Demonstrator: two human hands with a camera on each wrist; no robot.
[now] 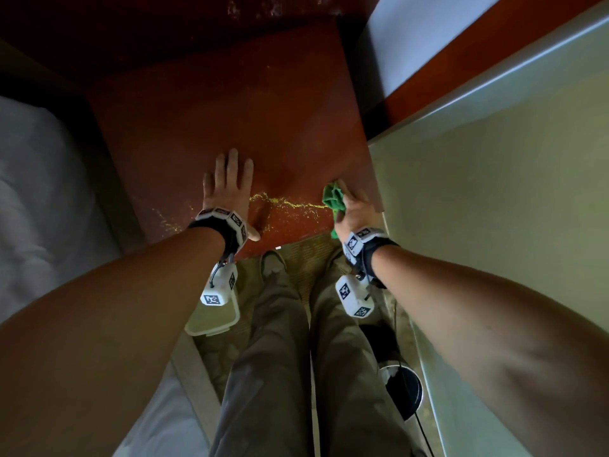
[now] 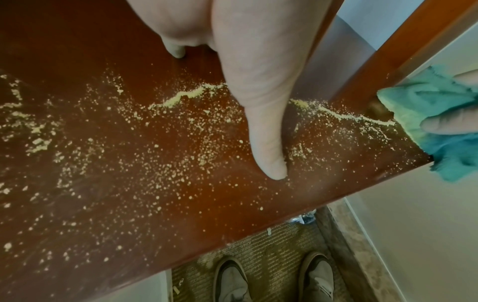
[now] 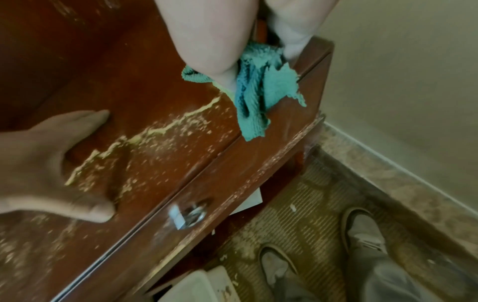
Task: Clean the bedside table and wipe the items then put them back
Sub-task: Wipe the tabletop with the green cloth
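Reddish bedside surface [image 1: 230,103] dusted with yellow crumbs [image 2: 186,95]. My left hand [image 1: 227,189] lies flat, fingers released, probably bracing. Right hand [image 1: 354,211] clenches the green cloth [image 1: 333,197] at the right edge, set to sweep crumbs off.

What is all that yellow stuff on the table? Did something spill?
Yes, yellowish crumbs lie scattered across the front of the table, some pushed into a thin line. The right hand grips a green cloth at the line's end.
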